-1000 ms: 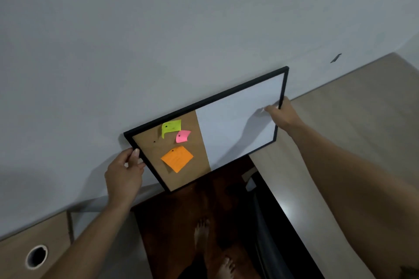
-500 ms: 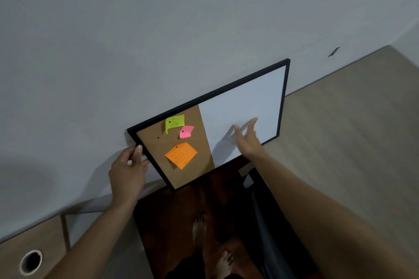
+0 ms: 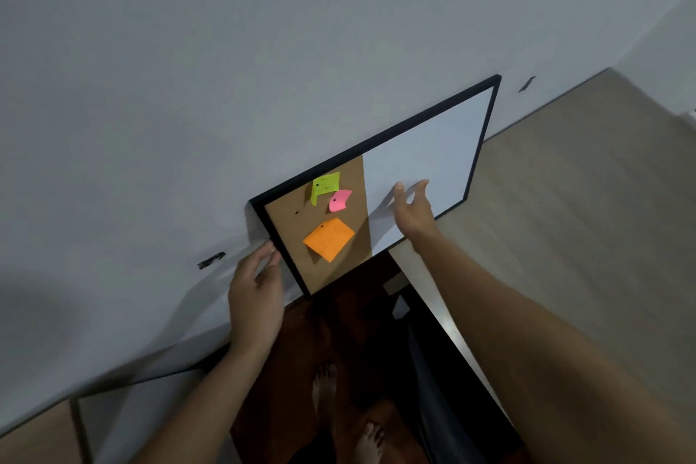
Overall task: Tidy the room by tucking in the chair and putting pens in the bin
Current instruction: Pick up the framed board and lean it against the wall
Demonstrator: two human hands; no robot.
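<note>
Both hands came off the board, left one last.
Left hand [image 3: 256, 290] hovered open beside the black-framed board [image 3: 422, 166] leaning on the wall [image 3: 226, 68]; right hand [image 3: 412, 209] spread open before it. 3 notes stayed pinned. Chair, pens, bin weren't visible.

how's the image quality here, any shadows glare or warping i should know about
Head view: dim, even indoor light; the right hand casts a soft shadow on the whiteboard half of the board, and the left hand shadows the wall. A pale glare streak lies along the desk edge. Wide-angle warping tilts the scene. Floor under the desk is nearly black; note text is unreadable.
</note>
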